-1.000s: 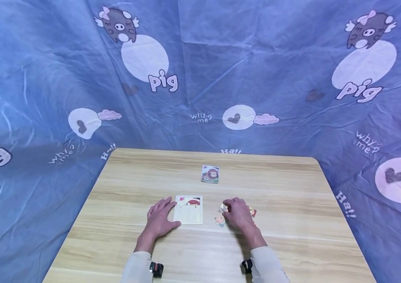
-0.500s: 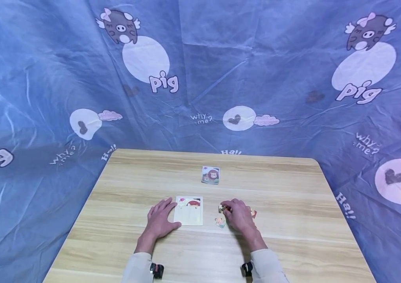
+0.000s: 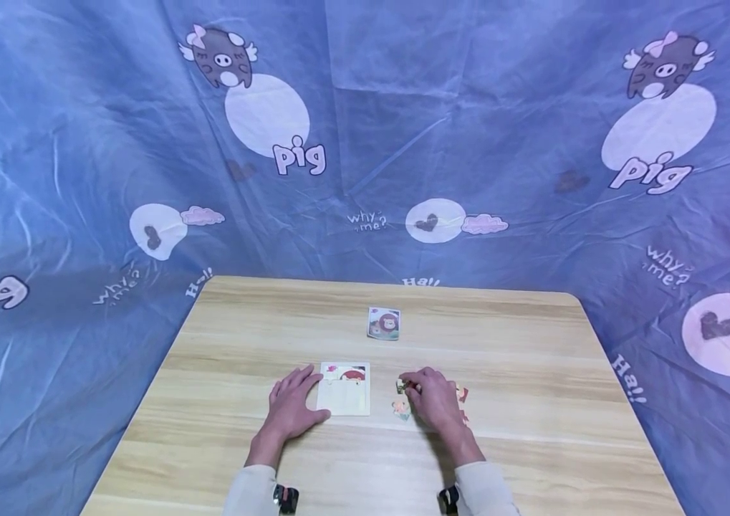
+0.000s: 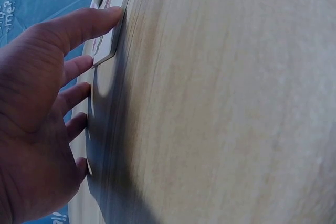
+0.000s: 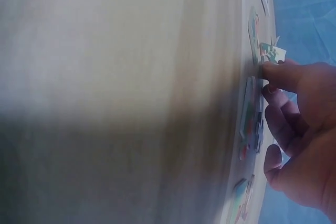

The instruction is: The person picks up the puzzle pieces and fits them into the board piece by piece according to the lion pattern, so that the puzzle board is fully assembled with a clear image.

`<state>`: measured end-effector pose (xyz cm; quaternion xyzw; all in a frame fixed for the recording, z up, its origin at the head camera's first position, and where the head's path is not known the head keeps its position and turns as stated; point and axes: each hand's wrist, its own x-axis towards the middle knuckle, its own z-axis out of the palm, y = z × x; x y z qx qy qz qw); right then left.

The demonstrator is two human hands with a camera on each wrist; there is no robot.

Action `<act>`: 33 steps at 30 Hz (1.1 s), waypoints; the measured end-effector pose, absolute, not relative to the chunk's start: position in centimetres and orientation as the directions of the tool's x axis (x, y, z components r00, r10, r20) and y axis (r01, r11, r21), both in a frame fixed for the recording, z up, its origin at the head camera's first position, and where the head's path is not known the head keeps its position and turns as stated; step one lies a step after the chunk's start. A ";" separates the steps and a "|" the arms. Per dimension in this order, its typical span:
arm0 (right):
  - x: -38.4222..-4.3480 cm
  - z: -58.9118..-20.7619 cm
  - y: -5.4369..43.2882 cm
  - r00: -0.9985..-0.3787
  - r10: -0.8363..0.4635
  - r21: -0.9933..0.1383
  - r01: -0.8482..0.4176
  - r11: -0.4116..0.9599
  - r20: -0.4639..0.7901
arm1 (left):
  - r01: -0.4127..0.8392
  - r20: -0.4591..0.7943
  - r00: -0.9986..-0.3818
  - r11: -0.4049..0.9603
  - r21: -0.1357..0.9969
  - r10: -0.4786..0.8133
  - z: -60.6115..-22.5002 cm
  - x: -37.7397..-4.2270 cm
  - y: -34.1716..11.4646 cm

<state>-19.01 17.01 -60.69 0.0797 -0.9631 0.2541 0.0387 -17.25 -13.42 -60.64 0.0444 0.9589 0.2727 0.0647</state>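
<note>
A puzzle piece [image 5: 272,52], green and white, is pinched between the thumb and fingers of my right hand [image 3: 435,399], and it stands tilted up in the right wrist view. Just below it in the head view lies a loose piece [image 3: 400,409] with a peach and teal print. My left hand [image 3: 291,405] lies at the left side of the puzzle board [image 3: 343,398]. Its thumb touches the near edge and its index finger the left side, with the other fingers spread on the table. Filled pieces with pink and red-brown print line the board's far part; the near part shows pale backing.
A small picture card [image 3: 384,324] with a lion lies farther back on the wooden table [image 3: 500,344]. Reddish loose pieces [image 3: 461,393] lie right of my right hand, partly hidden by it. A blue printed cloth [image 3: 371,143] hangs behind the table.
The piece in my right hand has turned, from showing a pale face to showing a green one. My left hand has stayed at the board. The head view has shifted slightly.
</note>
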 end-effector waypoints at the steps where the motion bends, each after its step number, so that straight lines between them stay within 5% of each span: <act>1: -18.9 -60.8 17.0 -0.983 -0.133 -0.482 -0.177 0.858 0.123 | 0.050 -0.098 -0.988 0.846 0.531 0.120 -60.6 -17.2 -13.4; 16: -18.1 -61.8 16.8 -0.972 -0.135 -0.496 -0.214 0.841 0.191 | 0.056 -0.092 -0.988 0.849 0.526 0.122 -61.1 -16.5 -13.5; 33: -19.4 -59.7 14.4 -0.989 -0.117 -0.683 -0.148 0.715 0.092 | 0.052 -0.082 -0.990 0.846 0.531 0.112 -60.8 -16.8 -13.3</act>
